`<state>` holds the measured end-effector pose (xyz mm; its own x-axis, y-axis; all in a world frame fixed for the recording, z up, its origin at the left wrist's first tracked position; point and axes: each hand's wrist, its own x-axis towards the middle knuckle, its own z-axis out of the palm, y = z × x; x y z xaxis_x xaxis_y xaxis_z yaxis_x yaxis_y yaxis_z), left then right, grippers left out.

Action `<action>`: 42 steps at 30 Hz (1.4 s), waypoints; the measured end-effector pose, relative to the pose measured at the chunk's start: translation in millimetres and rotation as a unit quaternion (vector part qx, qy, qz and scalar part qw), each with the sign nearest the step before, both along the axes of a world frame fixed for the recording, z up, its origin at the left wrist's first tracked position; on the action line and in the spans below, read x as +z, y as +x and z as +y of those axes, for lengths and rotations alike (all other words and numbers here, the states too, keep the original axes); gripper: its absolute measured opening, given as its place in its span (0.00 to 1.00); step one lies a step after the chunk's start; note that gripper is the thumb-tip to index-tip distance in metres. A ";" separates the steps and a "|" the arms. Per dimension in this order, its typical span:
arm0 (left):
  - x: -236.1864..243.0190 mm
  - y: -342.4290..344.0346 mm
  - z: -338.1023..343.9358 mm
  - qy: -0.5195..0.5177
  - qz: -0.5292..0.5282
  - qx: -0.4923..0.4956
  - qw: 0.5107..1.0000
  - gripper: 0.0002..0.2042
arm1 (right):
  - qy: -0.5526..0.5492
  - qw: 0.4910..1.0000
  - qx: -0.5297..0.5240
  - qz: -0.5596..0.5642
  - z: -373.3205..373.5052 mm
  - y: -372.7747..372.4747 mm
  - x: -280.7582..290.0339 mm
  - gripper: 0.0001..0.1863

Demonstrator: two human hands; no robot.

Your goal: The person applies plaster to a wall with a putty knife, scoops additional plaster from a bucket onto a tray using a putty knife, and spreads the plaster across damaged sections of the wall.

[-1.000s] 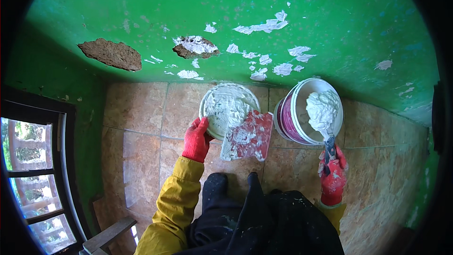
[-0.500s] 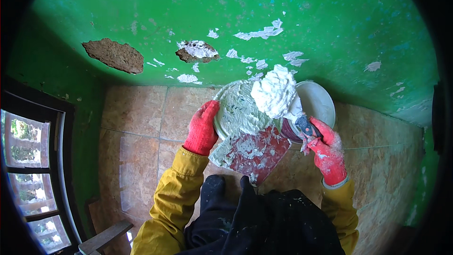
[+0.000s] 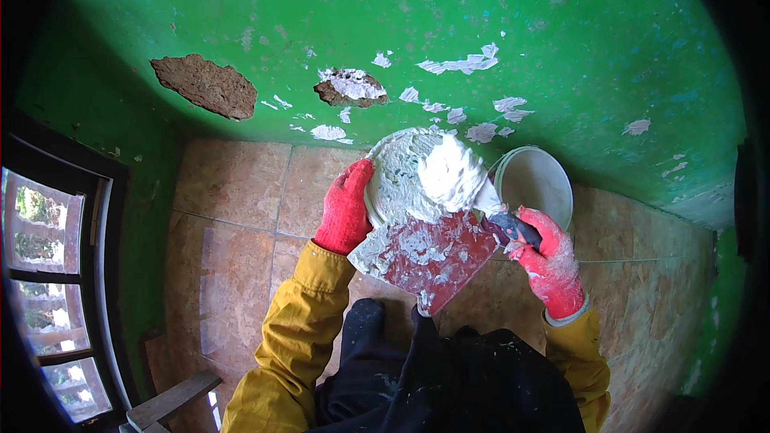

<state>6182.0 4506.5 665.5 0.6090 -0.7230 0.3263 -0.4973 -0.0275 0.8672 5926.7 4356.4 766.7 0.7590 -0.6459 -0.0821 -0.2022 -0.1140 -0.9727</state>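
My left hand [image 3: 346, 207], in a red knit glove, is closed on the left rim of a round lid [image 3: 391, 180] smeared with pale filler. Over the lid's near edge lies a flat red-brown piece [image 3: 449, 261], also streaked with filler; what holds it I cannot make out. A putty knife [image 3: 513, 226] with a dark handle is gripped in my right hand [image 3: 553, 261], gloved in red and dusted white. Its blade is mostly hidden under a big mound of white filler [image 3: 451, 175], which is over the right part of the lid.
A white bucket [image 3: 536, 184] stands on the tiled floor [image 3: 233, 273] beside the lid, close to the green wall [image 3: 577, 32]. That wall has a bare brown hole [image 3: 204, 87], a partly filled hole [image 3: 350, 87] and several white patches. At left is a dark-framed window [image 3: 60, 289].
My right hand has brought the loaded putty knife slightly left and down, further over the lid. The bucket shows more fully. My left hand keeps its hold; the view has shifted a little.
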 end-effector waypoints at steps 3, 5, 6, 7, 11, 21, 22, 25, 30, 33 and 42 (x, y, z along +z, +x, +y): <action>2.2 8.7 4.9 0.062 -0.155 0.022 0.986 0.26 | -0.021 1.000 0.017 0.002 5.3 4.3 1.8 0.18; 5.4 15.6 5.7 0.060 -0.160 0.015 0.985 0.26 | -0.116 0.992 0.053 0.005 6.9 6.9 3.4 0.17; 6.8 19.4 6.0 0.058 -0.165 0.007 0.985 0.26 | -0.117 0.992 0.054 0.005 7.5 8.8 5.4 0.17; 5.3 24.2 7.0 0.058 -0.165 0.009 0.985 0.26 | -0.181 0.981 0.075 0.001 7.3 11.6 7.1 0.18; 7.5 35.7 10.9 0.059 -0.189 -0.028 0.980 0.30 | -0.470 0.868 0.151 0.050 -2.1 19.2 9.9 0.23; 10.0 48.4 16.2 0.060 -0.145 -0.073 0.985 0.35 | -0.586 0.788 0.143 0.121 -2.6 20.9 11.3 0.21; 10.4 49.2 15.9 0.059 -0.146 -0.073 0.985 0.35 | -0.600 0.779 0.131 0.125 -3.1 20.0 11.7 0.21; 8.2 52.3 16.0 0.060 -0.177 -0.084 0.979 0.35 | -0.620 0.765 0.107 0.135 -5.2 18.6 13.7 0.21; 11.5 49.1 18.8 0.071 -0.123 -0.067 0.988 0.36 | -0.661 0.731 0.087 0.145 0.4 19.8 25.1 0.21; 13.4 47.5 18.2 0.067 -0.127 -0.050 0.988 0.28 | -0.668 0.726 0.068 0.146 2.7 17.9 28.1 0.20; 9.7 49.0 12.1 0.051 -0.146 -0.071 0.985 0.30 | -0.700 0.699 0.036 0.140 3.4 6.3 32.6 0.17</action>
<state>6231.1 4518.6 675.2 0.3904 -0.8319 0.3943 -0.7303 -0.0191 0.6828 5933.0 4359.8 799.3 0.8741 -0.2038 0.4408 -0.3081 -0.9344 0.1790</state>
